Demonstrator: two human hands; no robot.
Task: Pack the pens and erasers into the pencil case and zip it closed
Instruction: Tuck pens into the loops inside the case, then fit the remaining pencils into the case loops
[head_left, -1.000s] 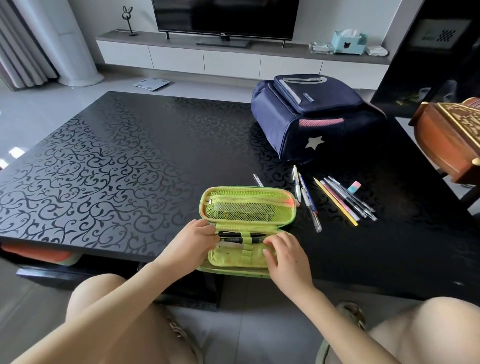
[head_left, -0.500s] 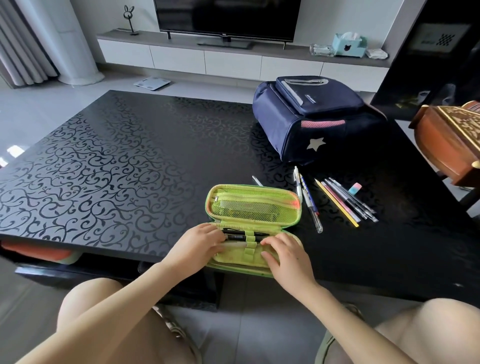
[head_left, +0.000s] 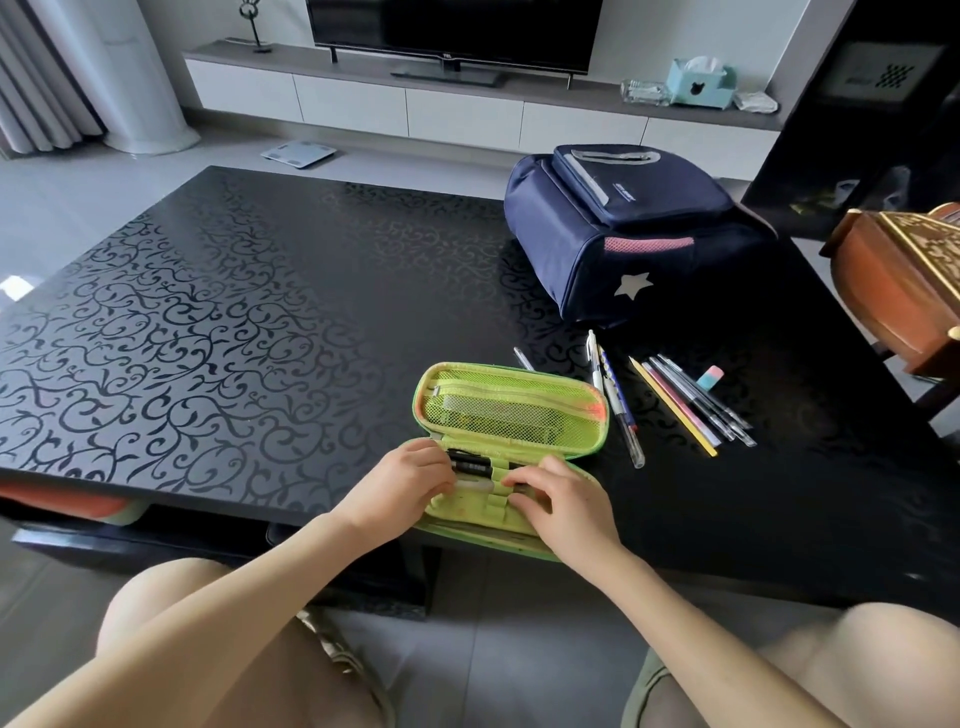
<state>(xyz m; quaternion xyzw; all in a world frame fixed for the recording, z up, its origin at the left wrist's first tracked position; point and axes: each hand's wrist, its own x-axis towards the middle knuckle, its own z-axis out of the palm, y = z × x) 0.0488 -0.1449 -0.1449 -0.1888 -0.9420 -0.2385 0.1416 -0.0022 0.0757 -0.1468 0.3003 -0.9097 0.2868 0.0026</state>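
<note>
green pencil case (head_left: 511, 410) lies open at the surface's (head_left: 234, 338) near edge. left hand (head_left: 402, 480) pinches a white pen (head_left: 474, 485), probably to thread it under the elastic loops (head_left: 497, 475). right hand (head_left: 563, 506) steadies the case, grasp unclear. loose pens (head_left: 691, 402) and eraser (head_left: 709, 377) wait alongside.

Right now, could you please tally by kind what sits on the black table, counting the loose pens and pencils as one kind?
Pencil case: 1
Backpack: 1
Eraser: 1
Loose pens and pencils: about 8; the grey ones overlap
Total: about 11
</note>
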